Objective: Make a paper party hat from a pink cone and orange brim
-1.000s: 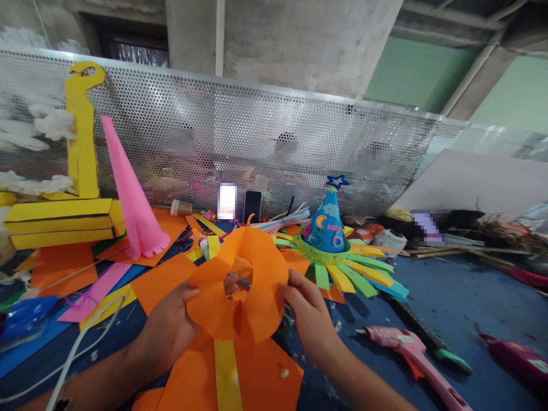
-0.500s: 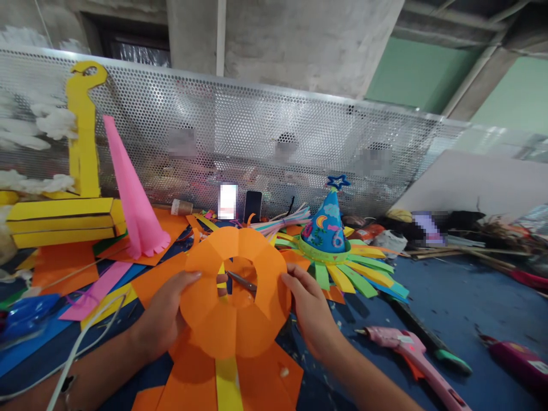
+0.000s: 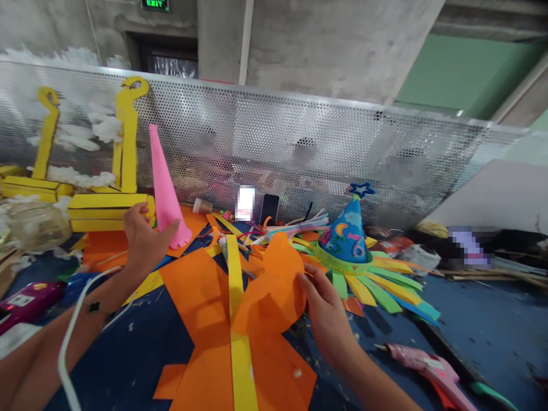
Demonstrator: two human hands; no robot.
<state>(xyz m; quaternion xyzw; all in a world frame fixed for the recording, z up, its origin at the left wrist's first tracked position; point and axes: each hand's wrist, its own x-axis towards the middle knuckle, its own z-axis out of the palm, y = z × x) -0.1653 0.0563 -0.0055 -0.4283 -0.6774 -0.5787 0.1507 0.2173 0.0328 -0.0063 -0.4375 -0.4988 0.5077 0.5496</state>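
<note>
Bright even light, soft shadows, glare on metal panel (image 3: 299,123) — edges bowed

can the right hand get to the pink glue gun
Probably yes: the right hand is on the orange paper, but only blue tabletop lies between it and the pink glue gun.

Orange paper (image 3: 269,297) — blue party hat (image 3: 346,240) with yellow moons

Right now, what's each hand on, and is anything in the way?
Left hand open, beside pink paper cone. Right hand gripping folded orange paper ring. White cord along left forearm.
</note>
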